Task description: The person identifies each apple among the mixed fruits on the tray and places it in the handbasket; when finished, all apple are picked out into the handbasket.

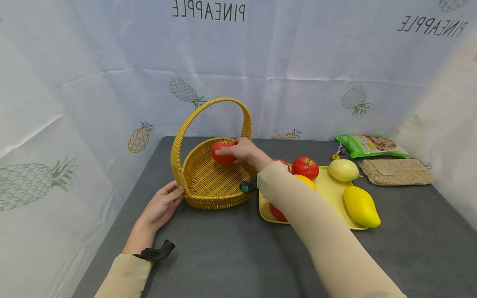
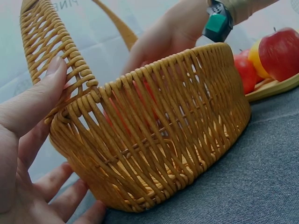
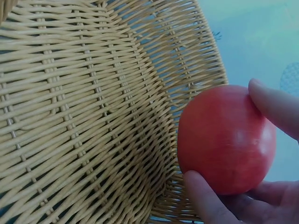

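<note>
A yellow wicker basket [image 1: 216, 202] with a tall arched handle stands on the table. My right hand [image 1: 246, 151] grips a red apple [image 1: 222, 152] inside the basket's rim, near its back. Close up in the right wrist view, thumb and fingers wrap the apple [image 3: 226, 140] beside the woven wall; whether it touches the wicker I cannot tell. At the basket's left side, my left hand [image 1: 164, 205] holds the foot of the handle. Its thumb lies on the weave in the left wrist view, the other fingers against the basket's side [image 2: 154, 135].
Right of the basket, a pale yellow tray [image 1: 328, 198] holds several fruits, among them a red apple [image 1: 305, 167], a yellow mango [image 1: 360, 206] and a pale green fruit [image 1: 343, 170]. Behind it lie a green packet [image 1: 372, 146], a bag of grains [image 1: 396, 172] and small wrapped candies [image 1: 336, 157].
</note>
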The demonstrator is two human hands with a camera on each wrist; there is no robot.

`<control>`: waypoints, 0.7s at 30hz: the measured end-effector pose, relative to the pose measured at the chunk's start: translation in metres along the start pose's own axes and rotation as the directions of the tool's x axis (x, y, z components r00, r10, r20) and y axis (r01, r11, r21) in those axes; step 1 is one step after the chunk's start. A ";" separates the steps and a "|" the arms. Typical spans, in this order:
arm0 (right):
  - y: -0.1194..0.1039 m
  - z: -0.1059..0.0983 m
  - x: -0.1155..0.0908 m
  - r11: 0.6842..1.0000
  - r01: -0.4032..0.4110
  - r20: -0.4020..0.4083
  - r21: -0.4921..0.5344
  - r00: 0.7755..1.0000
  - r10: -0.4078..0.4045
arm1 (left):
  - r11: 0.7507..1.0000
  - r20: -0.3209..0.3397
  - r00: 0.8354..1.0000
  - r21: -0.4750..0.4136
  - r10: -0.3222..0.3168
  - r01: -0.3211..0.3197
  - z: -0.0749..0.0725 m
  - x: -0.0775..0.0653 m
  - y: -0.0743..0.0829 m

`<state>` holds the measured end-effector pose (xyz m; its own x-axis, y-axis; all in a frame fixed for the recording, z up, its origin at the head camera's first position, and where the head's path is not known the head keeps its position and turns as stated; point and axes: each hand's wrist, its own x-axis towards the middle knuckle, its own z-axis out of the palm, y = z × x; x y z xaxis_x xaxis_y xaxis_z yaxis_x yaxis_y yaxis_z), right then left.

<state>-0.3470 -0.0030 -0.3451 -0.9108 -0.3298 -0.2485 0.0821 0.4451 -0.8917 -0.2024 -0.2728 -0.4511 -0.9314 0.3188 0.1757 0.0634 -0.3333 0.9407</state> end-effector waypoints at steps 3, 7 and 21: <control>0.000 0.001 0.002 1.000 -0.009 0.001 -0.013 1.000 0.009 | 1.000 -0.007 1.000 -0.007 -0.008 0.008 0.000 0.000 0.000; 0.001 0.003 0.006 1.000 -0.017 0.013 -0.013 1.000 0.017 | 1.000 -0.014 1.000 -0.005 -0.012 0.012 0.001 0.000 0.000; 0.005 0.007 0.014 0.998 -0.061 0.095 -0.013 0.994 0.062 | 1.000 -0.015 1.000 0.010 -0.007 0.007 0.001 0.000 0.000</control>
<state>-0.3567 -0.0114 -0.3562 -0.8614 -0.3789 -0.3382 0.1324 0.4754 -0.8698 -0.2023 -0.2724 -0.4507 -0.9371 0.3074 0.1651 0.0608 -0.3222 0.9447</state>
